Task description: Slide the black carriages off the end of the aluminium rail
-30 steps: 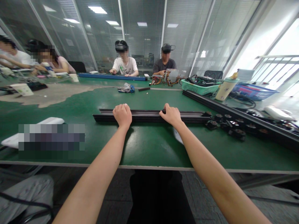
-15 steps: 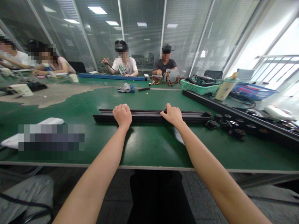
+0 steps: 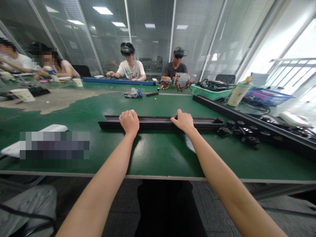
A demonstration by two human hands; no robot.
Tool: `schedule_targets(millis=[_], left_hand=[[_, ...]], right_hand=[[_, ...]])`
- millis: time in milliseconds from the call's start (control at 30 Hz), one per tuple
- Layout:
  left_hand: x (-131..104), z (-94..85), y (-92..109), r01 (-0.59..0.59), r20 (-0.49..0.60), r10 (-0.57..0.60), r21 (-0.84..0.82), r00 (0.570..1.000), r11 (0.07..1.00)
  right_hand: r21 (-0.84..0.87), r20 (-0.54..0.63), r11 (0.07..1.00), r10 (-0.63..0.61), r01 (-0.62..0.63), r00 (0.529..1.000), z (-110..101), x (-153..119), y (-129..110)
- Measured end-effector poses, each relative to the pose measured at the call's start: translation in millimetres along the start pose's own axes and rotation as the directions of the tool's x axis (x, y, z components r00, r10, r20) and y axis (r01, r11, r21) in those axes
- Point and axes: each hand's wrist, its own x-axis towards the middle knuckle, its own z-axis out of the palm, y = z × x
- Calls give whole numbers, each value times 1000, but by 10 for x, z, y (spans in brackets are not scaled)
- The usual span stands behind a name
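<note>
A long black channel-shaped rail lies crosswise on the green table in front of me. My left hand is closed around its left part, fingers curled over the far side. Right of the rail's middle, my right hand pinches a small black piece at the channel. Most of that piece is hidden under the fingers, so its kind does not show. Several black parts with metal bits lie loose by the rail's right end.
A longer black rail runs diagonally at right. Behind it stand a green basket of cables and a pale bottle. A crumpled cloth lies farther back. At left is a white object. Co-workers sit across the table.
My right hand has slid very slightly to the right along the rail. My left hand has stayed put. A co-worker opposite has lowered a raised hand toward the table.
</note>
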Motion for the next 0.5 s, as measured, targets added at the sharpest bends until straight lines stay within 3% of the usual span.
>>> schedule_targets(millis=[500], left_hand=[[-8, -21, 11, 13, 15, -12, -36, 1000, 999]], right_hand=[[17, 2, 999, 41, -42, 999, -13, 16, 55]])
